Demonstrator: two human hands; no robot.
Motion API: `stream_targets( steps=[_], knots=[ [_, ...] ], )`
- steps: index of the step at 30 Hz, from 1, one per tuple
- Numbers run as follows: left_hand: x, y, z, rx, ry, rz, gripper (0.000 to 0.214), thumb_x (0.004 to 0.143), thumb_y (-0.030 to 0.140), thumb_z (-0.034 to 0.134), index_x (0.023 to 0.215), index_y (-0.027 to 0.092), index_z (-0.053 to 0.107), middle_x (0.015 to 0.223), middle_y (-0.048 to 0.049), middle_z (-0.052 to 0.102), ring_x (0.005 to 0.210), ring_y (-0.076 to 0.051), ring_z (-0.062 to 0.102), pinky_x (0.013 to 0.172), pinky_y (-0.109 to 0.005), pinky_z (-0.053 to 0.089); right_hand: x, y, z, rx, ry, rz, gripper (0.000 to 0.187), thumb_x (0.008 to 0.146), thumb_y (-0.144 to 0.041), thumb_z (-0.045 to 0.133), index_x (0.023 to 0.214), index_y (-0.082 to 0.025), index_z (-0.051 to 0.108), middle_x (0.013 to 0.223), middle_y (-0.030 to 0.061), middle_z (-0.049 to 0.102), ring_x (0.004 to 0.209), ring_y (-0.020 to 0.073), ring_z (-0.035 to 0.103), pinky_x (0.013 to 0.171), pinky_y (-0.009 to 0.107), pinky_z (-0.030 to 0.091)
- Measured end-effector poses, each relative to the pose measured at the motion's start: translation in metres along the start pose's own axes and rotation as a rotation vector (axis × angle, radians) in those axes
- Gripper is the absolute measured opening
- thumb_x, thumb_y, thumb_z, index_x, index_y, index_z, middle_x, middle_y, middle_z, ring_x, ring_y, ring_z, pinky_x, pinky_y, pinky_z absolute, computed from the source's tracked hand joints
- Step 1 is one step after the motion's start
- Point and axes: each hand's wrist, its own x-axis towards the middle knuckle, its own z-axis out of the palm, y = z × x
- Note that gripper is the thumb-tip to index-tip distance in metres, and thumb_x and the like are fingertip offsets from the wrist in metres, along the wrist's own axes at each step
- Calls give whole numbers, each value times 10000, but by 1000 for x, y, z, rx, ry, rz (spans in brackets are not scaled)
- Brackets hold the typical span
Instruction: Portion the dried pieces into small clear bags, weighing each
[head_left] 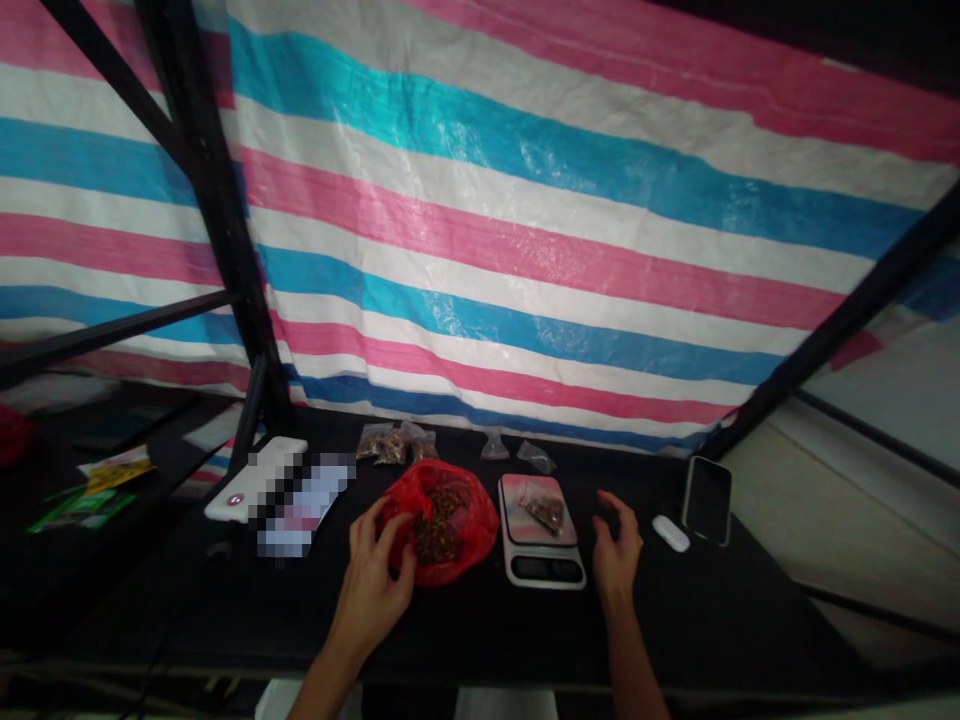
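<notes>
My left hand (379, 575) rests against the left side of a red plastic bag (478, 540), fingers curved and apart over its rim. Loose brown dried bits (439, 525) fill the bag's open mouth. Right of it stands a white kitchen scale (508, 565) with a display at its front. On the scale's plate lies a small clear zip bag (546, 507) partly filled with brown bits. My right hand (617, 550) hovers just right of the scale, thumb and fingers apart, with nothing in it.
Several filled small bags (391, 446) lie behind the red bag. Two clear little bags (535, 457) sit behind the scale. A phone (707, 500) and a white oval case (670, 533) lie right; a white box (277, 460) lies left. Striped sheeting (525, 230) hangs behind the black table (495, 635).
</notes>
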Motion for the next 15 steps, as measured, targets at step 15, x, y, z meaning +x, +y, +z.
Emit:
stream_targets(
  steps=[15],
  knots=[
    [1,1,0,20,7,11,282,897,223,541,1157,235,646,1365,-120,482,1281,-333,463,1041,-561,493,-4,-12,5,-94,-23,-64,366,851,-373,483,1099,-211,698,1106,116,737,1058,304,645,989,491,410]
  ],
)
